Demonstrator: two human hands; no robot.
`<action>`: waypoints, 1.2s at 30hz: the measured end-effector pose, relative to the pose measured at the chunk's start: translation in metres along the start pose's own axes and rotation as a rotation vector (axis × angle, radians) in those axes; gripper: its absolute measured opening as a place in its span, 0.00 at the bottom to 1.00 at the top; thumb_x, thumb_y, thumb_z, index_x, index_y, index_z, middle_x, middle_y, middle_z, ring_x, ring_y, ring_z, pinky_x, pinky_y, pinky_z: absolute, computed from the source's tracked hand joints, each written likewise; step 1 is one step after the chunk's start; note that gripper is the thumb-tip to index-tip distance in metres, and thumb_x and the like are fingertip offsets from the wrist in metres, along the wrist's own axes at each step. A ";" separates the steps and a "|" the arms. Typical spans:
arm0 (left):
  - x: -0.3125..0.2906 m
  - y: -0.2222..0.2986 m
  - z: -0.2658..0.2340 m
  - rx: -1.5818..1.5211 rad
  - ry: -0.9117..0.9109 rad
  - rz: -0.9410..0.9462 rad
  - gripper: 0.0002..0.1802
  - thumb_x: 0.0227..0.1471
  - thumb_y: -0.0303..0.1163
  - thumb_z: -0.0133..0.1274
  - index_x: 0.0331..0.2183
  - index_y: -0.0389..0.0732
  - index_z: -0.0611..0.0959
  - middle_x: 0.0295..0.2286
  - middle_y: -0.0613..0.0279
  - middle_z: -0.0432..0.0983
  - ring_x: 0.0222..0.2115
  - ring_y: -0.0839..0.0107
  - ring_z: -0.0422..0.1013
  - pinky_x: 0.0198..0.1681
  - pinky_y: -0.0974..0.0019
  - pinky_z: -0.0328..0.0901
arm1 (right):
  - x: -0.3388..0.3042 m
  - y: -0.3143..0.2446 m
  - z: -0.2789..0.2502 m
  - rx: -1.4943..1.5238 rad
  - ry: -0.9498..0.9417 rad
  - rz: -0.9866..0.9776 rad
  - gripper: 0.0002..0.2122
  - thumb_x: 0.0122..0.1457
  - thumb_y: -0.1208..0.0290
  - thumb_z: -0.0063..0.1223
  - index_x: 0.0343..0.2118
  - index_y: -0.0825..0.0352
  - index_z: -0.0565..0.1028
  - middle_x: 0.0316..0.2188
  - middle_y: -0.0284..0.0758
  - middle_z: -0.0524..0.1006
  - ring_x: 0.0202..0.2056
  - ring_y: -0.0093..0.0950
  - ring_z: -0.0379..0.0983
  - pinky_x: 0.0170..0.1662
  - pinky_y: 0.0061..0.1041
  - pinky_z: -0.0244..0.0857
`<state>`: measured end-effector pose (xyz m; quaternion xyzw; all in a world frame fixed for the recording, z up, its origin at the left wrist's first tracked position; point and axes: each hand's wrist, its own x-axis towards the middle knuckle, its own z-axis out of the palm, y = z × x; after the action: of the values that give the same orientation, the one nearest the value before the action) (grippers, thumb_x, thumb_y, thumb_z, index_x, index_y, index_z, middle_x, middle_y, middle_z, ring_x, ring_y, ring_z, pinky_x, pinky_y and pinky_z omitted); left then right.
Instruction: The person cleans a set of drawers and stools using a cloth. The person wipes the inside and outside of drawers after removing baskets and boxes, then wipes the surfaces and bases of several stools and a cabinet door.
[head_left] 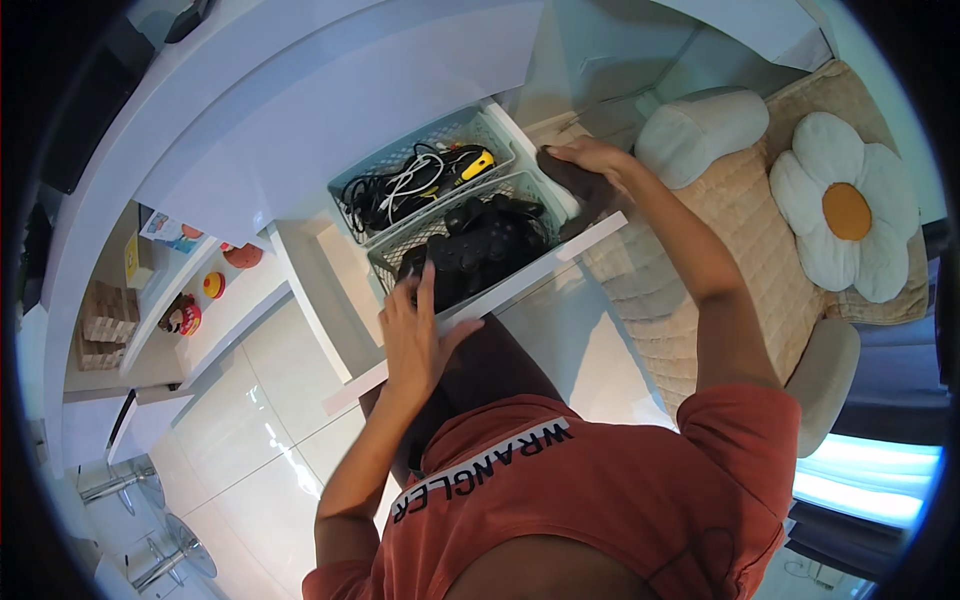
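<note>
A pulled-out white drawer (341, 303) holds two pale green mesh baskets. In the nearer basket (385, 279) lie black game controllers (470, 258), heaped together. My left hand (410, 335) is over the drawer's front edge, thumb spread and fingers stretched toward the controllers; whether the fingertips touch them I cannot tell. Past the drawer's right side, my right hand (597, 163) grips a dark brown cloth (580, 195) that hangs down beside the drawer wall. The farther basket (345, 205) contains black cables (385, 195), a white cable and a yellow-and-black item (478, 166).
On the right stands a beige quilted sofa (690, 260) with a white flower cushion (845, 210) and a pale bolster (703, 135). Open shelves (215, 325) with small figures and wooden blocks (108, 312) are on the left. White floor tiles (240, 430) lie below.
</note>
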<state>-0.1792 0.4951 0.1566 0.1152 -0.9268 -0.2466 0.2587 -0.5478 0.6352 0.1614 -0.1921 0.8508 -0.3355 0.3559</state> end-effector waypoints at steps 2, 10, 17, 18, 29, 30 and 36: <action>-0.024 -0.004 -0.012 0.191 -0.025 0.026 0.37 0.38 0.44 0.62 0.48 0.36 0.69 0.33 0.52 0.65 0.34 0.55 0.63 0.36 0.60 0.60 | -0.052 0.001 -0.009 0.172 0.125 -0.207 0.21 0.57 0.53 0.46 0.37 0.71 0.75 0.30 0.37 0.77 0.27 0.24 0.71 0.31 0.23 0.66; -0.014 -0.027 -0.003 0.342 0.014 0.160 0.18 0.40 0.45 0.59 0.24 0.41 0.74 0.21 0.61 0.63 0.25 0.63 0.63 0.27 0.62 0.57 | -0.138 0.082 0.086 0.012 0.205 -0.087 0.21 0.45 0.52 0.60 0.31 0.69 0.78 0.20 0.30 0.74 0.25 0.20 0.67 0.30 0.22 0.63; 0.018 -0.079 -0.007 0.300 0.204 0.246 0.18 0.39 0.42 0.60 0.25 0.38 0.75 0.22 0.58 0.64 0.25 0.59 0.64 0.30 0.60 0.60 | -0.073 0.021 0.164 0.380 0.329 -0.121 0.21 0.49 0.52 0.58 0.32 0.70 0.78 0.25 0.32 0.77 0.27 0.20 0.70 0.31 0.23 0.64; 0.021 -0.085 -0.009 0.297 0.259 0.275 0.19 0.39 0.42 0.60 0.28 0.38 0.76 0.23 0.57 0.65 0.26 0.59 0.64 0.31 0.60 0.61 | -0.067 0.017 0.166 0.397 0.309 -0.120 0.21 0.48 0.52 0.58 0.33 0.70 0.78 0.26 0.32 0.77 0.27 0.21 0.70 0.31 0.23 0.64; 0.005 -0.092 -0.010 0.375 0.594 -0.091 0.45 0.30 0.50 0.64 0.49 0.39 0.67 0.47 0.51 0.59 0.49 0.54 0.54 0.48 0.54 0.51 | -0.010 0.016 0.156 0.688 0.181 -0.153 0.18 0.49 0.63 0.61 0.35 0.75 0.76 0.28 0.35 0.76 0.29 0.21 0.69 0.32 0.20 0.64; -0.006 -0.098 -0.009 0.346 0.768 -0.195 0.50 0.28 0.49 0.66 0.51 0.36 0.64 0.48 0.48 0.57 0.51 0.52 0.51 0.51 0.52 0.50 | -0.008 0.017 0.153 0.681 0.179 -0.165 0.18 0.49 0.63 0.61 0.35 0.75 0.76 0.28 0.35 0.76 0.29 0.21 0.69 0.32 0.20 0.64; -0.027 -0.141 -0.014 -0.028 0.945 -0.548 0.68 0.22 0.44 0.71 0.54 0.23 0.46 0.52 0.29 0.47 0.56 0.44 0.44 0.58 0.55 0.44 | -0.010 0.002 0.160 0.707 0.161 -0.130 0.16 0.51 0.65 0.59 0.34 0.75 0.75 0.28 0.37 0.76 0.26 0.27 0.72 0.26 0.27 0.70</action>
<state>-0.1366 0.3789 0.0832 0.4473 -0.6422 -0.2387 0.5749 -0.4238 0.5728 0.0813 -0.0840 0.6935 -0.6448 0.3101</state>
